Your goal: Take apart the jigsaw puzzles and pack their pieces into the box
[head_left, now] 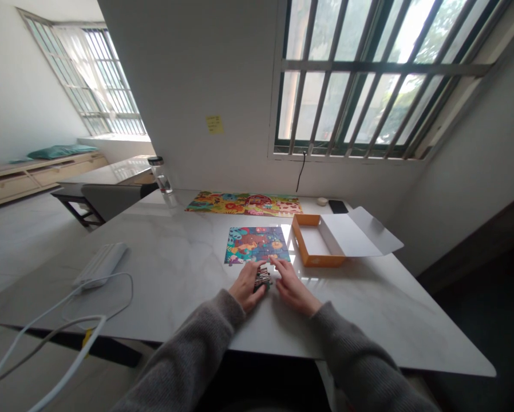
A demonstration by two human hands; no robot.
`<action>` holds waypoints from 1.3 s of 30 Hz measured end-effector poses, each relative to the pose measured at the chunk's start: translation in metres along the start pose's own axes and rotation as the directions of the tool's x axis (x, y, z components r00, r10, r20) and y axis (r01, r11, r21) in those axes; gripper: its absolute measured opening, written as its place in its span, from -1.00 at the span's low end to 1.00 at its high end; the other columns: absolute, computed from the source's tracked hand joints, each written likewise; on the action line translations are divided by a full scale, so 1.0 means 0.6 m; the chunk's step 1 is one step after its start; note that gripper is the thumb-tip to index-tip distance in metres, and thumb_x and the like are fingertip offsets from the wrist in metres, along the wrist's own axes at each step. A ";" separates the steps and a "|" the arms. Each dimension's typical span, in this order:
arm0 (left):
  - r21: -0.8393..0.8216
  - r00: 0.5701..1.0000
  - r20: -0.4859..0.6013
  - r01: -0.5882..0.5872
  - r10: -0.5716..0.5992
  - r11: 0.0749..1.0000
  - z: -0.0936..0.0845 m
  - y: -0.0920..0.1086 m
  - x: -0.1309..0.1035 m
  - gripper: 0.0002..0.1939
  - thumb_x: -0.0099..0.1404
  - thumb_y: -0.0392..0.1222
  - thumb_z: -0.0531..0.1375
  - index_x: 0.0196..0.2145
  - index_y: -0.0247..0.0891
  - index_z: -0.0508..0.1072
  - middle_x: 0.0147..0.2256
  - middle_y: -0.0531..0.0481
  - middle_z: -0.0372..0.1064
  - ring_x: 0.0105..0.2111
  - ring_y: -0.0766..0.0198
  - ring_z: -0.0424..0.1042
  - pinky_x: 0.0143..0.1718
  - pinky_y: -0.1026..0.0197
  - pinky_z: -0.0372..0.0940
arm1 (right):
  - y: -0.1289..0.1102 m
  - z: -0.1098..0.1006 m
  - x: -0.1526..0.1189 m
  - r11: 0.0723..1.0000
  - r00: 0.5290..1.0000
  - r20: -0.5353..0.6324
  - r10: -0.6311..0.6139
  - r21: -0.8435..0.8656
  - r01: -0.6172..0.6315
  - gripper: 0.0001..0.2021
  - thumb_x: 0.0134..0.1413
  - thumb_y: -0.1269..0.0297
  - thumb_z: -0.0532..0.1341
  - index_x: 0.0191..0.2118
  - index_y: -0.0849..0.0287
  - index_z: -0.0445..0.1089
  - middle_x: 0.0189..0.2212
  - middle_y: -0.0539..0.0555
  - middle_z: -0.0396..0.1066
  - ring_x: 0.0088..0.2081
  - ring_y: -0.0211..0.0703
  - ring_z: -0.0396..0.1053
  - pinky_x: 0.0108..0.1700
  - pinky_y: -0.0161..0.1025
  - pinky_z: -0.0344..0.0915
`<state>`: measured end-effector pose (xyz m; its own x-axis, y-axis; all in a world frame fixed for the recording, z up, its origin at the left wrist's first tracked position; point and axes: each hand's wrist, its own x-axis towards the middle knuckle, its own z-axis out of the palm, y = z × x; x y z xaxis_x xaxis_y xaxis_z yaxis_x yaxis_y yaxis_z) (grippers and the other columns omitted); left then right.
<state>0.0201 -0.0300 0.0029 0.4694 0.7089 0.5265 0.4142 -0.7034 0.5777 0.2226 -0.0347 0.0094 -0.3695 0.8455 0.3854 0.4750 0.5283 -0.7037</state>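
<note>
Long grey knit sleeves (197, 337) — soft, ribbed-looking, snug at both cuffs — dark clothing at the lap (274, 380).

Writing on the yellow note (214, 125) is too small to read; the left hand (248, 285) partly hides the puzzle pieces (263, 277).

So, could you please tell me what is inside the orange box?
Inside the orange box, only its pale floor shows. The near wall hides the strip of floor directly behind it, so I cannot tell what is there.
</note>
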 end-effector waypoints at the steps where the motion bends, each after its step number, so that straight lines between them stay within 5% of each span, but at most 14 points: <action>1: 0.009 0.999 -0.013 0.034 -0.034 0.999 -0.005 -0.001 0.000 -0.35 0.17 -0.31 0.16 0.22 -0.26 0.13 -0.01 -0.21 0.24 0.01 0.01 0.29 0.11 -0.09 0.24 | 0.007 -0.003 0.002 0.999 0.996 -0.078 0.038 -0.034 -0.041 -0.31 0.02 0.54 0.03 0.32 0.12 0.10 0.10 0.22 0.22 0.17 0.06 0.17 0.27 0.12 0.12; 6: 0.090 0.988 -0.092 0.134 -0.125 0.987 -0.029 -0.016 0.001 -0.37 0.08 -0.30 0.13 0.15 -0.30 0.22 -0.09 -0.18 0.30 -0.07 0.02 0.33 0.09 -0.13 0.23 | 0.035 -0.011 0.015 0.978 0.927 -0.339 0.163 -0.069 -0.197 -0.48 0.07 0.43 0.06 0.19 0.16 0.26 0.06 0.24 0.26 0.14 0.11 0.19 0.25 0.15 0.12; 12: 0.091 0.941 -0.217 0.284 -0.260 0.954 -0.042 -0.036 0.009 -0.42 0.06 -0.26 0.10 0.09 -0.25 0.27 -0.14 -0.11 0.35 -0.12 0.05 0.37 0.20 -0.23 0.08 | 0.030 -0.015 0.042 0.971 0.902 -0.360 0.239 0.112 -0.212 -0.55 0.06 0.35 0.09 0.12 0.15 0.32 0.07 0.21 0.29 0.15 0.06 0.23 0.21 0.06 0.17; 19: -0.081 0.898 -0.214 0.376 -0.384 0.923 -0.069 -0.042 0.014 -0.42 0.08 -0.27 0.11 0.10 -0.28 0.28 -0.23 -0.05 0.32 -0.32 0.20 0.38 -0.17 0.11 0.34 | 0.017 -0.029 0.044 0.863 0.856 -0.331 0.397 0.453 -0.225 -0.62 0.08 0.23 0.13 0.03 0.15 0.38 0.06 0.19 0.37 0.13 0.03 0.29 0.13 -0.04 0.24; 26: -0.082 0.913 -0.197 0.348 -0.357 0.934 -0.069 -0.019 -0.022 -0.48 0.08 -0.27 0.10 0.05 -0.27 0.32 -0.17 -0.09 0.37 -0.21 0.13 0.40 -0.08 0.08 0.33 | 0.001 -0.029 0.008 0.767 0.871 -0.183 0.455 0.578 -0.280 -0.67 0.02 0.20 0.22 -0.08 0.16 0.49 -0.03 0.17 0.48 -0.01 0.02 0.40 -0.01 -0.09 0.30; 33: -0.046 0.939 -0.189 0.285 -0.289 0.957 -0.061 -0.010 -0.029 -0.50 0.07 -0.30 0.12 0.02 -0.26 0.34 -0.10 -0.13 0.36 -0.14 0.11 0.39 0.00 0.02 0.32 | 0.001 -0.029 0.014 0.625 0.839 -0.166 0.518 0.743 -0.240 -0.71 -0.02 0.22 0.22 -0.16 0.18 0.50 -0.17 0.12 0.52 -0.22 -0.09 0.43 -0.21 -0.18 0.37; 39: -0.091 0.986 -0.045 0.157 -0.162 0.983 -0.030 0.024 -0.006 -0.56 0.14 -0.34 0.15 0.02 -0.24 0.36 -0.11 -0.11 0.35 -0.09 0.09 0.39 0.02 0.02 0.33 | 0.018 -0.018 0.017 0.825 0.900 -0.195 0.389 0.508 -0.247 -0.72 0.05 0.26 0.15 -0.14 0.17 0.49 -0.12 0.14 0.48 -0.06 -0.01 0.41 -0.01 -0.07 0.36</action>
<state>0.0104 -0.0415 0.0204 0.3604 0.8149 0.4539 0.4098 -0.5755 0.7078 0.2323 -0.0196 0.0122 0.0080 0.9819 0.1893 0.0776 0.1881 -0.9791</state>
